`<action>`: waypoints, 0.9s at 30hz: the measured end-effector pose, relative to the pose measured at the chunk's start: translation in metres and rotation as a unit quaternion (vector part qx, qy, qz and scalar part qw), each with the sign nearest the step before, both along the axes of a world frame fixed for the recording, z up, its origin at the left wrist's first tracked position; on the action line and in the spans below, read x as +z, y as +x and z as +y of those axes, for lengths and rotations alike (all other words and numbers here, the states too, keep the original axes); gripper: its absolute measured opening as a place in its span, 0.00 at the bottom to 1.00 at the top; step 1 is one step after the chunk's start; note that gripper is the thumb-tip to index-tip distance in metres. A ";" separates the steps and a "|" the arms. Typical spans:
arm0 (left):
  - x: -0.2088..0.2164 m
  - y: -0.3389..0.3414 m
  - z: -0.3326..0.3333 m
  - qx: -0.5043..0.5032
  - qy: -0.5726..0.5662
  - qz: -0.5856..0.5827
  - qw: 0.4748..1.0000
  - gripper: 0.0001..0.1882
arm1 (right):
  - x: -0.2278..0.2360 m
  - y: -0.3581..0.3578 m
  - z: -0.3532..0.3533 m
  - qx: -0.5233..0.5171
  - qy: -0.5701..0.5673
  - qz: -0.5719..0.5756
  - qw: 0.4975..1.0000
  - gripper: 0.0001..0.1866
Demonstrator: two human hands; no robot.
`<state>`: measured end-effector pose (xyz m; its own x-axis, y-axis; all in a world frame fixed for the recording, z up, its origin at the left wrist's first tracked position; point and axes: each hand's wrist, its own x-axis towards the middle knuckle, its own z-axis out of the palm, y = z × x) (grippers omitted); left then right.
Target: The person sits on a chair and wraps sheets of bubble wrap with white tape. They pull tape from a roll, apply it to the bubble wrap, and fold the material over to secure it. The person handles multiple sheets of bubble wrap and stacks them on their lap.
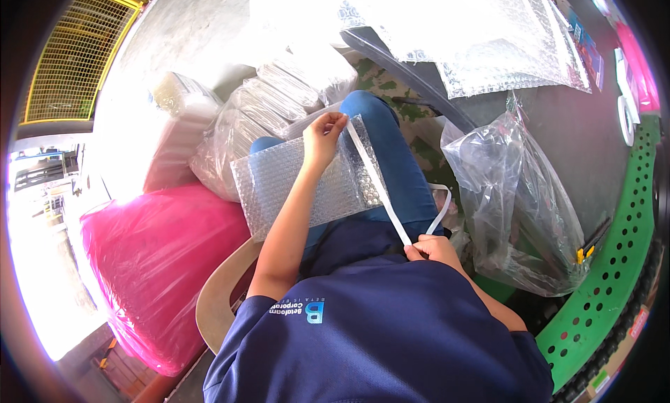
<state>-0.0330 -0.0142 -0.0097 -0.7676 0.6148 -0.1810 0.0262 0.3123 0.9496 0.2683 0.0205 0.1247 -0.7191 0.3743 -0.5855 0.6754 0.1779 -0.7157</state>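
Observation:
A flat, clear bubble-wrap sheet or bag [296,187] lies across my lap over blue trousers. My left hand [324,139] is closed in a pinch at its far right corner, on the end of a narrow white strip [377,182]. The strip runs taut from there toward my body, along the right edge of the bubble wrap. Close to my waist, my right hand [430,247] grips the strip's nearer part between thumb and fingers. Beyond that hand, a loose tail of the strip curls up to the right.
Clear bags of stacked bubble wrap [269,99] stand ahead to the left, near a large pink wrapped bundle [164,263]. On the right are a crumpled clear plastic bag [520,200], a yellow-and-black cutter [586,254] and a green perforated rail [614,277]. Bubble-wrap sheets [509,47] cover the far tabletop.

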 end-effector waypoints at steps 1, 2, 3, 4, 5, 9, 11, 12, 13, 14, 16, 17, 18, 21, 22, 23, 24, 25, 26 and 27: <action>-0.001 0.003 0.003 -0.001 -0.011 0.002 1.000 0.10 | 0.000 0.000 0.000 0.004 0.006 0.001 1.000 0.17; -0.002 0.003 0.004 -0.015 -0.006 0.001 1.000 0.10 | 0.001 0.001 0.001 0.007 0.011 0.002 1.000 0.17; -0.002 0.004 0.005 -0.029 -0.001 0.000 1.000 0.10 | 0.001 0.000 0.000 0.010 0.014 -0.001 1.000 0.17; -0.003 0.005 0.007 -0.044 0.004 -0.001 0.999 0.10 | 0.002 0.000 0.000 0.013 0.018 -0.005 1.000 0.16; -0.004 0.006 0.008 -0.042 0.004 -0.013 0.999 0.09 | 0.002 -0.001 0.000 0.016 0.022 -0.009 1.000 0.16; -0.003 0.008 0.007 -0.035 -0.012 -0.022 0.999 0.09 | 0.004 -0.003 0.002 0.043 0.022 -0.009 0.999 0.16; -0.004 0.007 0.006 -0.042 -0.012 -0.007 0.999 0.09 | 0.003 -0.004 0.001 0.059 0.029 -0.004 0.998 0.17; -0.004 0.007 0.005 -0.049 -0.007 -0.001 0.999 0.09 | 0.000 -0.004 0.001 0.074 0.033 0.009 0.997 0.17; -0.003 0.006 0.006 -0.056 -0.003 0.005 0.998 0.10 | -0.004 -0.003 0.001 0.089 0.038 0.022 0.995 0.17; -0.002 0.007 0.007 -0.059 -0.008 0.001 0.998 0.09 | -0.007 -0.003 0.001 0.104 0.042 0.034 0.993 0.18; -0.001 0.008 0.010 -0.064 -0.017 -0.008 0.998 0.09 | -0.008 -0.006 0.002 0.103 0.052 0.047 0.992 0.19; -0.001 0.010 0.013 -0.040 0.005 0.004 0.999 0.09 | -0.008 -0.007 0.001 0.103 0.057 0.053 0.992 0.20; -0.002 0.013 0.019 -0.017 0.028 0.017 0.999 0.09 | -0.004 -0.009 0.001 0.080 0.069 0.058 0.993 0.20; 0.008 0.032 0.045 0.045 0.053 0.103 0.992 0.08 | 0.007 -0.013 0.000 0.008 0.103 0.077 0.992 0.20; 0.007 0.042 0.053 0.051 0.072 0.104 0.991 0.08 | 0.008 -0.013 0.000 -0.015 0.116 0.085 0.989 0.20; 0.007 0.049 0.062 0.058 0.093 0.107 0.988 0.07 | 0.010 -0.013 0.000 -0.038 0.131 0.095 0.986 0.20; 0.007 0.054 0.067 0.080 0.102 0.114 0.985 0.07 | 0.009 -0.012 0.001 -0.043 0.132 0.104 0.985 0.20; 0.005 0.052 0.070 0.083 0.098 0.076 0.989 0.07 | 0.009 -0.010 0.001 -0.046 0.128 0.102 0.985 0.20; 0.004 0.048 0.073 0.087 0.094 0.038 0.991 0.07 | 0.008 -0.009 0.001 -0.049 0.123 0.100 0.986 0.20; 0.003 0.044 0.074 0.090 0.089 0.000 0.992 0.07 | 0.008 -0.007 0.001 -0.051 0.118 0.098 0.987 0.20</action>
